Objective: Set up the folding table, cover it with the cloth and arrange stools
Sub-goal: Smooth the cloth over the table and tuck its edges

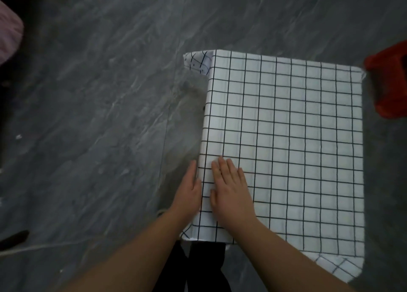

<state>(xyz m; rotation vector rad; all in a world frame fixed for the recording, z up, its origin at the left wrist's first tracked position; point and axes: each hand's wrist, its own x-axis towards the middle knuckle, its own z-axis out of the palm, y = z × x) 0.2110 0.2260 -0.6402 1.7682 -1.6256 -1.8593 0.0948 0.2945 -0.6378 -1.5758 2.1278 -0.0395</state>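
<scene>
Smoothing: the person stood at the near left corner of the table, pressing the cloth [286,148] flat along that edge.
Left hand [189,194]: it lay against the side of the cloth where it dropped over the table's left edge, fingers straight and together, clamped on nothing.
Right hand [231,190]: it rested palm-down on top of the cloth just inside the same edge, fingers straight and only slightly spread, pinching nothing.
Where the cloth was: spread over the whole tabletop, with corners hanging off at the far left, near left and near right; the table itself was hidden beneath it.
How the cloth looked: white with a thin black grid, lying mostly flat, with faint lengthwise fold creases and a soft ridge beside the right hand.
How it should handle: I judged it light, thin and limp, likely to slide on a hard top if tugged from one side, so flat palms suited it better than a pull.
Where to take hold: for any shifting, the hanging corners or the draped left edge looked the best places to pinch.
Stool [389,82]: a red one stood on the floor just beyond the table's far right corner, partly out of view.
Floor [99,93]: dark grey, marbled tile.
Task progress: table and cloth seemed done; arranging stools looked outstanding.
</scene>
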